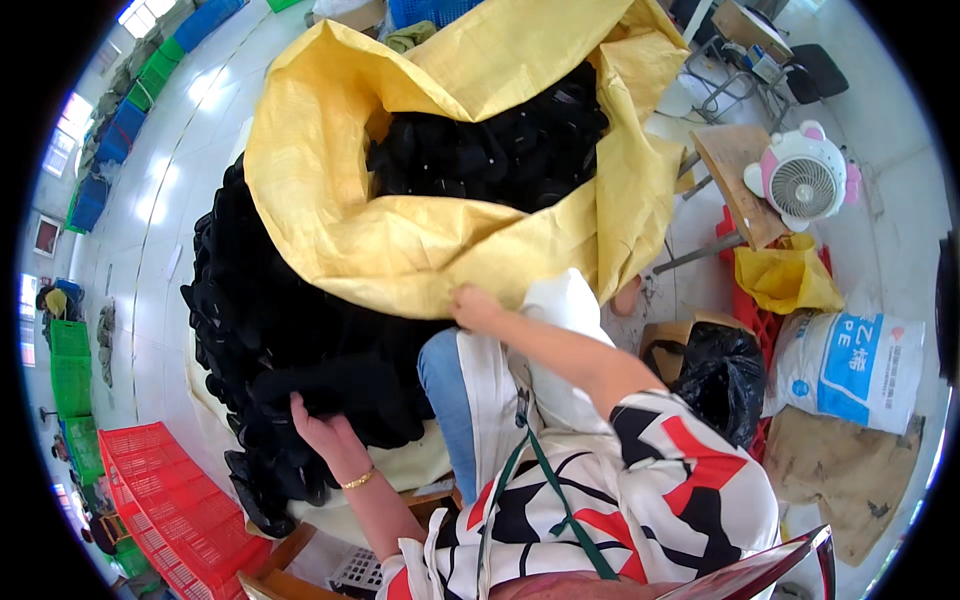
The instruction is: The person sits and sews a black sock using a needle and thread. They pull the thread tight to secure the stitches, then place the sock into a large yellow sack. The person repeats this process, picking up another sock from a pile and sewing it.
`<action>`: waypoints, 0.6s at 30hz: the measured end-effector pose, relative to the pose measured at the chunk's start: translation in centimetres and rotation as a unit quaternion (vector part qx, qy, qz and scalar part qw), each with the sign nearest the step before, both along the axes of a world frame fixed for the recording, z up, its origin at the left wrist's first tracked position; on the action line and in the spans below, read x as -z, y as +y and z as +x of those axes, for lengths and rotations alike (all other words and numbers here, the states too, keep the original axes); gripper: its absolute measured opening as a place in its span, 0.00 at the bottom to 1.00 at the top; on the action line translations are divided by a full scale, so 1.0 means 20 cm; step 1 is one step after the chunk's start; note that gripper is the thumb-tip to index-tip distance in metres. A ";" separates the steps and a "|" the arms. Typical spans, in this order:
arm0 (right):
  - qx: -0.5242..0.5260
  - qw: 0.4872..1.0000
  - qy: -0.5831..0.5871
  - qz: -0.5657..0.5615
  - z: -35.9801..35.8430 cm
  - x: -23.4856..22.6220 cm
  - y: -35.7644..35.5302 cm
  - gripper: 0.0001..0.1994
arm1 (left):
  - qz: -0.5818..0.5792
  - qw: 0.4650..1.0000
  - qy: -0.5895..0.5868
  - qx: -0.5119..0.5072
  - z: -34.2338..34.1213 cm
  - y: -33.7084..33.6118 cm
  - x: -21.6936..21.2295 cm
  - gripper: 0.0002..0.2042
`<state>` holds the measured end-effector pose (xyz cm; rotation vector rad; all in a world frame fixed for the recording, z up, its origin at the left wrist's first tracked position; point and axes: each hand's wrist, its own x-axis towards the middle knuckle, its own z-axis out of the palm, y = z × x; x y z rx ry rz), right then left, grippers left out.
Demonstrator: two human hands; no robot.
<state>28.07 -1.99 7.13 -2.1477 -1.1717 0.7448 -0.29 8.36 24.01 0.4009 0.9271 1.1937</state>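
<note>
A yellow sack (330,180) stands open; beside it lies a black heap (300,315). The sack contains black pieces (490,150). One dark piece (345,385) is held by the left hand (328,438); apart, the right hand (480,309) pinches the sack.

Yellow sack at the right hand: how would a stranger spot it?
Find the heap of black pieces left of centre. Above it, reaching the top edge, is the big yellow sack, its near edge at the right hand. Unlike the small yellow bag at right, it gapes open around black pieces.
</note>
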 end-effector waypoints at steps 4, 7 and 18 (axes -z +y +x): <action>0.029 0.993 0.057 0.095 0.06 -0.40 -0.30 0.16 | -0.027 0.995 -0.024 0.092 0.09 -0.16 -0.05 0.12; 0.023 0.964 0.221 0.145 0.03 -0.61 -0.59 0.19 | -0.017 0.986 -0.087 0.139 0.35 -0.37 -0.08 0.13; 0.257 0.825 0.457 0.210 0.41 -0.54 -0.97 0.15 | 0.334 0.695 0.411 0.486 0.60 -0.82 0.11 0.24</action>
